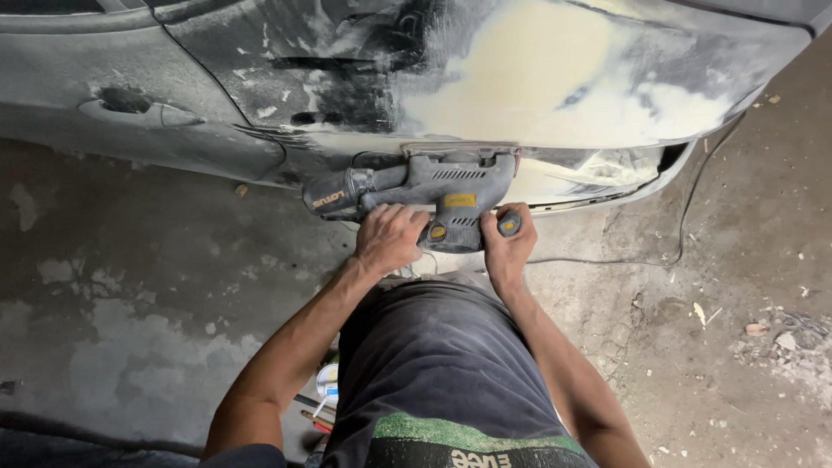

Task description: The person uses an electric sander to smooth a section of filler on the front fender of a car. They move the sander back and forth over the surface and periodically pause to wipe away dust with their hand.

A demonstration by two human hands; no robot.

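Seen from above, the worker's left hand (390,238) and right hand (507,251) are bare, with no gloves, rings or watch. Both forearms are uncovered up to the elbow, and a dark sleeve edge (251,455) shows on the left upper arm. The worker wears dusty dark grey shorts (433,355) of thin, creased fabric, finished with a green band (468,433) that carries pale lettering at the bottom edge of the frame.

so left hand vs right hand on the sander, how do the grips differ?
The left hand lies knuckles-up over the grey electric sander's rear body; the right hand wraps the small round side knob. The left sits toward the dust-port end, the right toward the pad end. Both are bare and press the sander against the filler-patched grey car panel.
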